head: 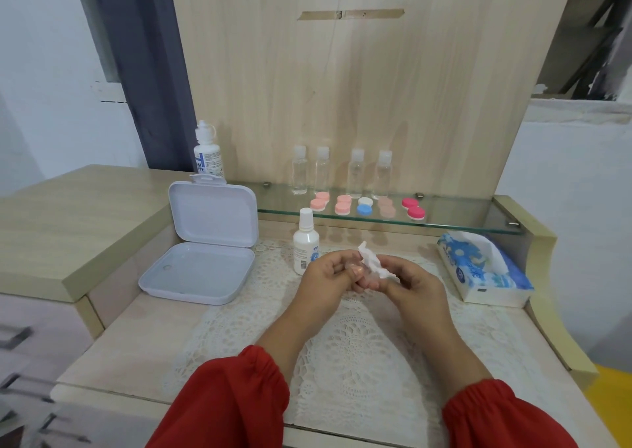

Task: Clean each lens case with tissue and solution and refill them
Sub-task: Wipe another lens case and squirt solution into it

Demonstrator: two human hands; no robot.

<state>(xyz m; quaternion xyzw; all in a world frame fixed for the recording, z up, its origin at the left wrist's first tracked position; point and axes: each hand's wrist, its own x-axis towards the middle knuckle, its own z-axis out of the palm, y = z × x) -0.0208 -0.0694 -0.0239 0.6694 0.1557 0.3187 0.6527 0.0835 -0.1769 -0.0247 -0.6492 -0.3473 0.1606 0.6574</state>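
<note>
My left hand (325,274) and my right hand (415,285) meet above the lace mat. A crumpled white tissue (371,262) is pinched between them, my right fingers pressing it into a small clear piece (355,271) held by my left fingers; that piece is mostly hidden. A white solution bottle (305,244) stands just behind my left hand. On the glass shelf (461,213) lie several lens cases: light pink (319,202), salmon (343,204), white and blue (364,206), beige (386,207) and magenta (413,208).
An open white plastic box (201,242) sits at the left, with a larger solution bottle (207,153) behind it. Several small clear bottles (342,173) line the back of the shelf. A blue tissue pack (482,268) lies at the right. A wooden panel rises behind.
</note>
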